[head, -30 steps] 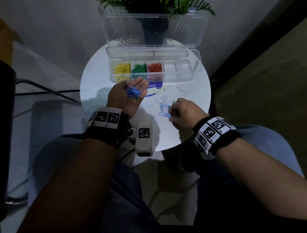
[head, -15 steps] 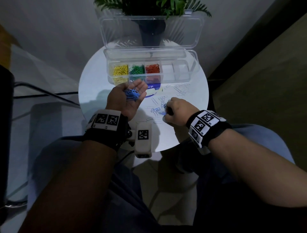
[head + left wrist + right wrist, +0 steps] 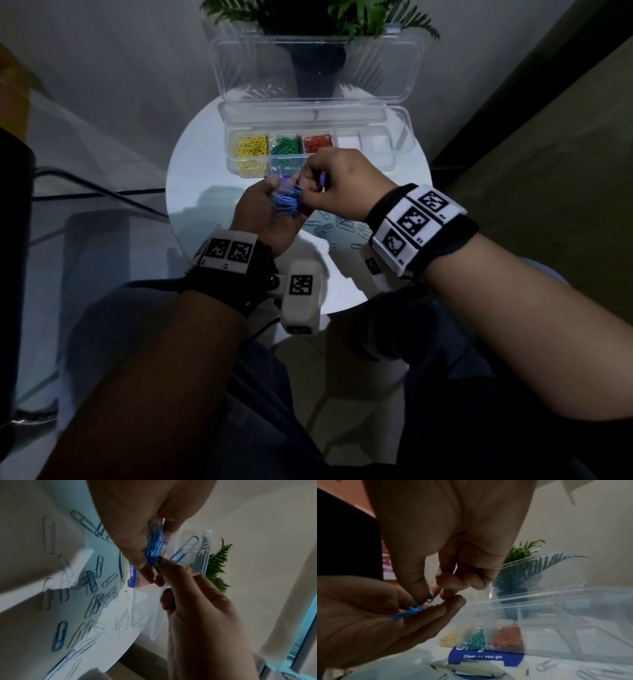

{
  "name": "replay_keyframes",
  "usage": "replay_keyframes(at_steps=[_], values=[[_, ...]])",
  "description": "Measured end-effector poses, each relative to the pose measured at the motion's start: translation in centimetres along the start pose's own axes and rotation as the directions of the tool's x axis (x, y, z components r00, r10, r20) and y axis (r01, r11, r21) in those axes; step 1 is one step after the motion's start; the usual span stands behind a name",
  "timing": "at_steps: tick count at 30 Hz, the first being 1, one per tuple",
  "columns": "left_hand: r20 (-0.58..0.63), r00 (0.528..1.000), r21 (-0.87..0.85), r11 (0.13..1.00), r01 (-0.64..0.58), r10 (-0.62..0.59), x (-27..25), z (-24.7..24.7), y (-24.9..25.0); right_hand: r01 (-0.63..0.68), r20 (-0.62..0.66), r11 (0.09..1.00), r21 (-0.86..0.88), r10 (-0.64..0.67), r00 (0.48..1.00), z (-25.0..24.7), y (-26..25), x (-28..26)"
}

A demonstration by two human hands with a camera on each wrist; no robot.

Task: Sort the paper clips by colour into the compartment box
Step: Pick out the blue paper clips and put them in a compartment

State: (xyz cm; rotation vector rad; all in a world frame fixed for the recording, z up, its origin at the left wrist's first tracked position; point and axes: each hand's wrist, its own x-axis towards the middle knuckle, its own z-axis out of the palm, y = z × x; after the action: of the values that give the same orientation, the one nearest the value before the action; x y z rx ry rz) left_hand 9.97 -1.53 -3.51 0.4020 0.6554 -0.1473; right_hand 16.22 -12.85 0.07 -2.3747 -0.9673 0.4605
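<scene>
The right hand (image 3: 337, 185) is now lifted off the bench (image 3: 191, 192) to the left hand (image 3: 270, 212), its grip pinching one blue clip (image 3: 430, 598) upright. The left grip is cupping a blue bundle (image 3: 286, 205). In the compartment box (image 3: 399, 137) at the far edge, yellow, green and red are lying sorted; blue and pale clips (image 3: 339, 226) are lying loose near the right edge, pointing every way.

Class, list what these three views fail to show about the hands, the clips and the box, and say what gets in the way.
- Number of blue clips in the left hand: head view, tangled, covered by the right hand.
- Front of the compartment box: head view, behind both hands.
- Colours of the loose clips on the table: dim, blurred.
- Blue label: right wrist view, top line cut by the box.
</scene>
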Motion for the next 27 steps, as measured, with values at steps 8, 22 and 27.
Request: replay_keyframes(at_steps=[8,22,27], values=[[-0.068,0.998,0.004,1.000,0.009,-0.009,0.0,-0.3,0.7,-0.033,-0.089,0.996,0.087,0.041,0.995,0.0,0.6,0.2],[-0.125,0.992,0.074,0.997,-0.027,0.036,-0.7,0.1,1.6,-0.228,0.064,0.961,-0.153,0.240,0.969,5.1,5.1,-3.1],[-0.125,0.991,0.066,0.997,-0.036,0.045,-1.0,0.3,1.8,-0.331,-0.088,0.942,-0.056,0.326,0.941,3.5,6.2,-2.5]])
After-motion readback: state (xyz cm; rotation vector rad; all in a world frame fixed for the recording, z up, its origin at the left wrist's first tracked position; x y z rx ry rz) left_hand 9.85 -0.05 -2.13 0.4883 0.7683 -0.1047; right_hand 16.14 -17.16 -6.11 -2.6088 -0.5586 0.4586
